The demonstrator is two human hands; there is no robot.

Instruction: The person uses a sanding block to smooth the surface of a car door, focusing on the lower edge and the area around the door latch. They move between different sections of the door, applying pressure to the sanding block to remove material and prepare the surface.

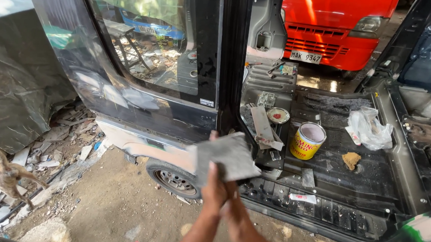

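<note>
Both forearms bare — no sleeves, gloves or watch — on the left hand and right hand.

The stripped black van floor carries a yellow can, its lid, a plastic bag, a tan sponge and metal strips. A small tube lies near its edge.

You're in an open-air auto body yard: a stripped black van shell at twelve o'clock, a red truck at one, dirt ground underfoot.
</note>
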